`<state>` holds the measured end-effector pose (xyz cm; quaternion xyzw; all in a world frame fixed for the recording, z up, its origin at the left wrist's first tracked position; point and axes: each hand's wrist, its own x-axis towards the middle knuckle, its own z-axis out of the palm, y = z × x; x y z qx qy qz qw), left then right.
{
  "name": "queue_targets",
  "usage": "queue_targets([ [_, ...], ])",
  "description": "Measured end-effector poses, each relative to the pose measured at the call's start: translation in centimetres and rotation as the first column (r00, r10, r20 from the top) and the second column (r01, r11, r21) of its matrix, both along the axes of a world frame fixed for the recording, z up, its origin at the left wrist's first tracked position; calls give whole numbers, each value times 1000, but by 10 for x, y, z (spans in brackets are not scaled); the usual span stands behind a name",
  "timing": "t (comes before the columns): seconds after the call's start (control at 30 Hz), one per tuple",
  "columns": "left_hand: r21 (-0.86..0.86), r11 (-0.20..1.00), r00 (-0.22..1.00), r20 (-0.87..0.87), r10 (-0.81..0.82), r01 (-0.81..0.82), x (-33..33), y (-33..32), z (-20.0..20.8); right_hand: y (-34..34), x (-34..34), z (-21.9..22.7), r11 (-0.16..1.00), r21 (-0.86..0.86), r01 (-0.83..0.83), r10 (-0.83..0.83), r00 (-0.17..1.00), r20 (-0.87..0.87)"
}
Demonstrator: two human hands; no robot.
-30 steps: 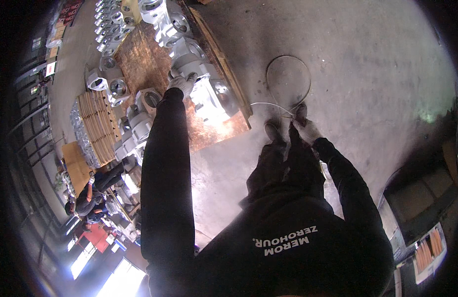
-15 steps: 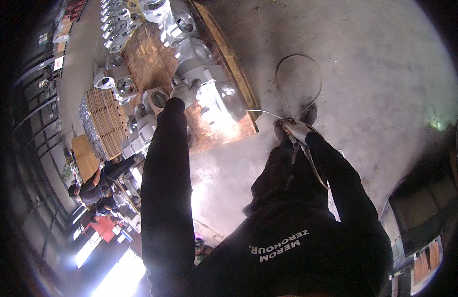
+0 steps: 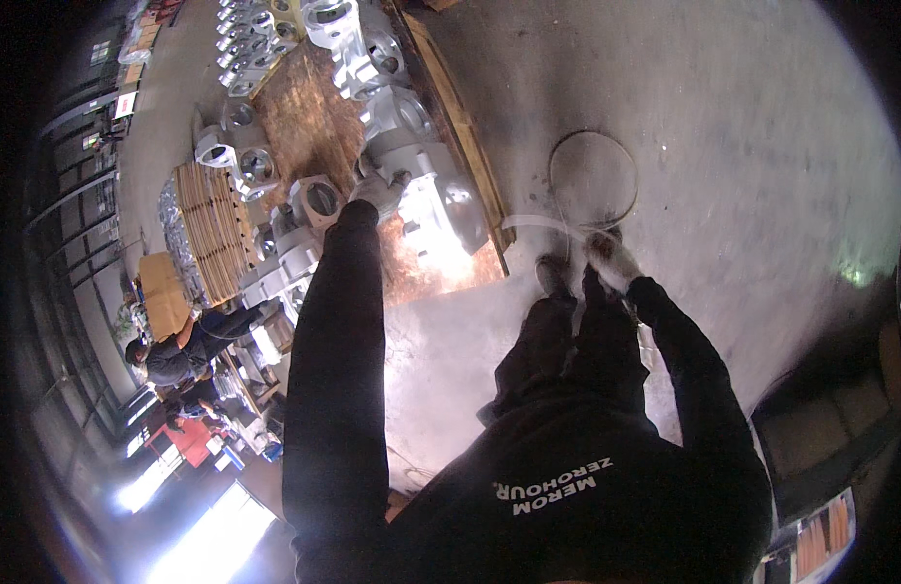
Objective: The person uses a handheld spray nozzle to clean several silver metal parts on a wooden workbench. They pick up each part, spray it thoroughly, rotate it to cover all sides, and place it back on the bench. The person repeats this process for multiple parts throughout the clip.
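Note:
My left hand [image 3: 378, 191], in a light glove, grips the edge of a large grey metal casting [image 3: 412, 161] on a brown board. Bright light glares off the casting's near side. My right hand [image 3: 612, 261], also gloved, is closed around a tool with a thin, pale curved tube [image 3: 536, 222]. The tube reaches left toward the board's near corner and is smeared by motion. The tool's body is mostly hidden in my fist.
More castings [image 3: 339, 34] line the wood-edged brown board [image 3: 309, 107]. Left of it lies a stack of brown slats [image 3: 212, 229]. A thin hose loop [image 3: 637, 183] lies on the concrete floor ahead of my feet. Another person [image 3: 178, 360] is at the far left.
My right hand has moved slightly right, and the curved tube has swung with it. My left hand stays at the casting. The view has shifted a little, moving the board rightward in it.

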<state>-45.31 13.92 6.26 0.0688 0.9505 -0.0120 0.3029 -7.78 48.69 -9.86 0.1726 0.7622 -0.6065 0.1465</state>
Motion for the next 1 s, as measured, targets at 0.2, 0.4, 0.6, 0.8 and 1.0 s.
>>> queue_targets([
  [0.2, -61, 996, 991, 114, 77, -71, 6, 12, 24, 11, -37, 122, 926, -373, 53, 140, 871, 471],
  [0.4, -75, 997, 998, 67, -4, 9, 6, 6, 12, -19, -82, 134, 888, -406, 216, -25, 904, 427],
  [0.6, -73, 997, 995, 83, 46, -40, 10, 7, 16, -28, -108, 132, 870, -458, 182, 95, 850, 518],
  [0.8, -48, 999, 997, 75, 22, -19, 11, 9, 21, -19, -143, 137, 885, -457, 89, 190, 827, 530],
  [1.0, -11, 1000, 996, 86, 11, -10, 10, 20, 30, -18, -146, 138, 882, -462, 95, 155, 866, 475],
])
